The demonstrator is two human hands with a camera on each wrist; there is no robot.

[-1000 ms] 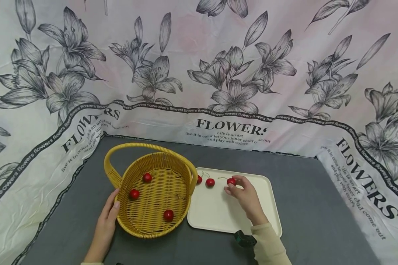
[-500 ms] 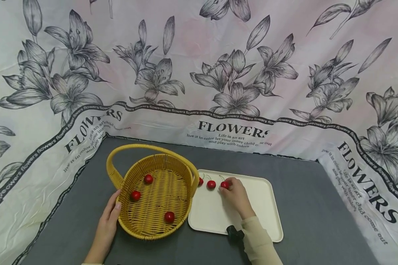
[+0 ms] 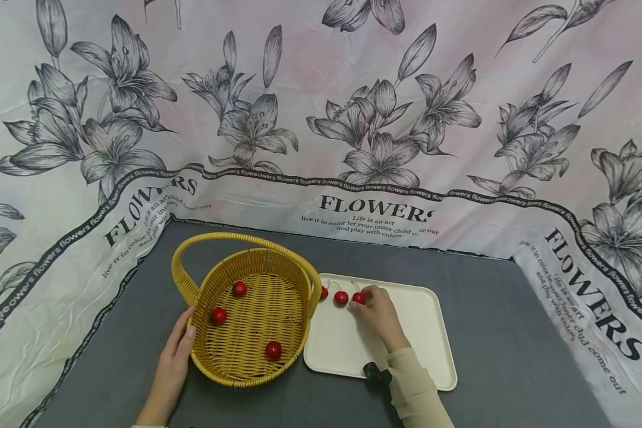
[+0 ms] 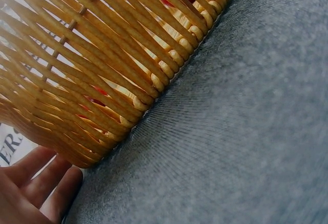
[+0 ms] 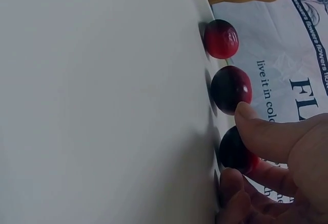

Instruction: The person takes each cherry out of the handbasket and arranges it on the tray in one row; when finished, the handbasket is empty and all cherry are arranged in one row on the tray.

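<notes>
My right hand (image 3: 381,316) pinches a red cherry (image 3: 359,298) between thumb and fingers, low over the cream tray (image 3: 348,345). In the right wrist view the thumb lies along that cherry (image 5: 236,149), which sits close to the tray's surface. Beside it lies a second cherry (image 3: 340,298); a third cherry (image 3: 324,293) is partly hidden by the basket's handle. My left hand (image 3: 173,356) rests against the left outside of the yellow wicker basket (image 3: 246,380). The left wrist view has its fingers (image 4: 48,175) touching the woven wall near the base.
Inside the basket are three red cherries, one near the front (image 3: 273,351). Its tall arched handle (image 3: 235,236) leans over the back. A dark grey cloth (image 3: 492,333) covers the table, and a flower-printed curtain (image 3: 278,137) hangs behind and at the sides.
My right hand has moved left over the tray with its cherry, up beside the other two cherries. The left hand has stayed at the basket's side.
</notes>
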